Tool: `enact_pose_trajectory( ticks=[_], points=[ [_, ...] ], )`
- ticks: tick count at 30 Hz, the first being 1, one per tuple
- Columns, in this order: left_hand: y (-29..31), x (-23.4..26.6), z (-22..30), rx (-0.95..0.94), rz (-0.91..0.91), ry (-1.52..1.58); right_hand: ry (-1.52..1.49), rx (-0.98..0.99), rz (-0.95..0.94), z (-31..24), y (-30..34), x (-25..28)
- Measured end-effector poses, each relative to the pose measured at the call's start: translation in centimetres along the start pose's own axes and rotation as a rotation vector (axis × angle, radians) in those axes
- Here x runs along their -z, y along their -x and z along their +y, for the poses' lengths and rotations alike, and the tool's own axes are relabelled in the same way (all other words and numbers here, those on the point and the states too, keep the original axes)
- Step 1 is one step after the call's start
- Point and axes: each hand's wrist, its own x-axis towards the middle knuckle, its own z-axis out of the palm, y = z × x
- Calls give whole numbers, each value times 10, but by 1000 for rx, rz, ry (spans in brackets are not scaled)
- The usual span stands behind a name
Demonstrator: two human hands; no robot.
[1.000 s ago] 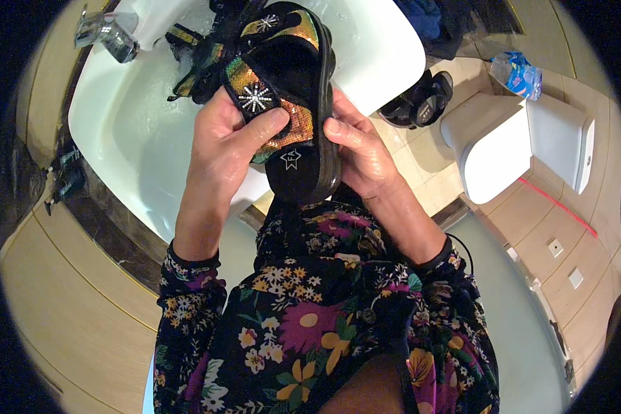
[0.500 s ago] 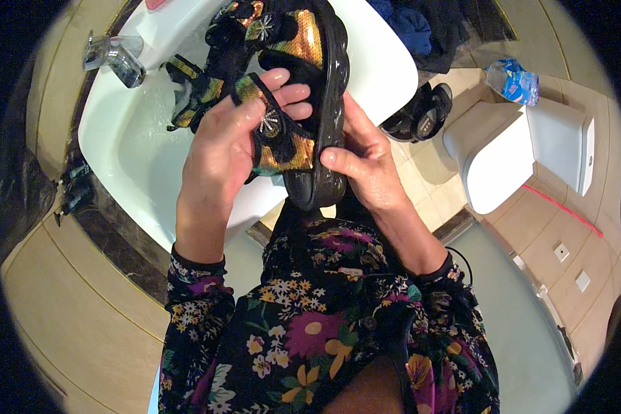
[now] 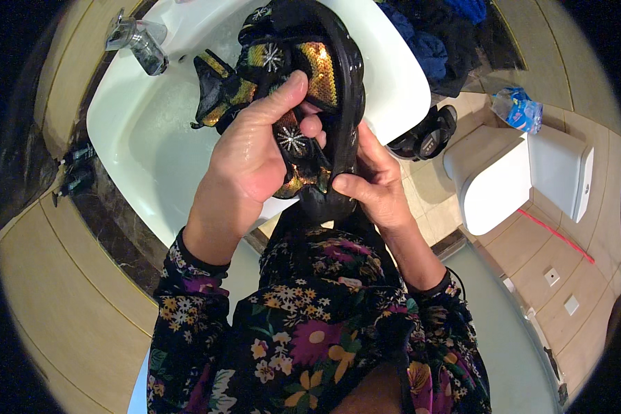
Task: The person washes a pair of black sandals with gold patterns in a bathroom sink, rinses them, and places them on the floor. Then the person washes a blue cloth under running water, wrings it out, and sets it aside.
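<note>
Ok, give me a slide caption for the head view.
Left hand at the sequinned straps, right hand along the sole's edge: a black sandal held at a white washbasin.

no readable text, blurred marking (image 3: pixel 430 143) on slippers (image 3: pixel 436 132)

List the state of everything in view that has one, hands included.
Held sandal, tilted onto its edge, shiny as if wet
Left hand, gripping the held sandal
Right hand, gripping the held sandal
Other sandal, in the sink, partly hidden
Faucet, cannot tell whether running
Toilet lid, down
Black shoes, unworn
Dark cloth, crumpled
</note>
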Motion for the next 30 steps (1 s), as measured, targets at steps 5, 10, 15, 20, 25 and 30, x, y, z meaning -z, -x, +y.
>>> enact_pose_trajectory(
  ticks=[5,10,15,20,25,30],
  points=[
    [1,3,-8,2,-3,7,-247,-119,-25,7,-2,12],
    [2,3,-9,-23,-100,-30,-242,-87,-55,7,-3,15],
    [2,0,-11,-70,-94,-85,-243,-119,-54,4,-3,18],
    [3,-10,-21,-171,1,-170,51,28,-72,-3,-7,11],
    [13,-35,-25,-264,-151,-510,-278,-106,175,0,-15,16],
    [49,-25,5,-339,-284,-1032,-539,-266,220,13,-7,39]
  ],
)
